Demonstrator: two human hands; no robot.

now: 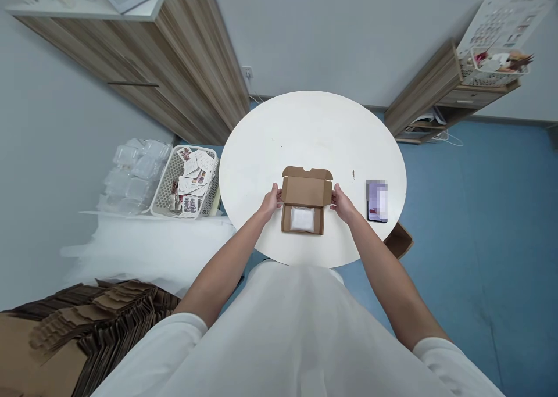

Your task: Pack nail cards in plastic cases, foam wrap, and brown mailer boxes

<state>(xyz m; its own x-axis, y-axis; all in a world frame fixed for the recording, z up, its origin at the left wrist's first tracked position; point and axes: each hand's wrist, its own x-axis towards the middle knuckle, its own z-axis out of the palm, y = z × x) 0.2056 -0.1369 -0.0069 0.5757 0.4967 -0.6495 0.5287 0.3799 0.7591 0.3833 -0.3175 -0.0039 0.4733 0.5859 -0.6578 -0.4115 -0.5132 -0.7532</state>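
Guide the lid (307, 191) evenly with left hand (270, 202) and right hand (343, 204) at its sides (grip closure cannot be told), keeping the white packet (302, 219) flat inside the carton (286, 219).

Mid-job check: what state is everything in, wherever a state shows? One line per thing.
Box: open
Packet: in the box, uncovered
Left grip: at the lid's left edge, hold unclear
Right grip: at the lid's right edge, hold unclear
Phone: flat, screen lit
Card basket: uncovered, cards piled inside
Drawer: shut
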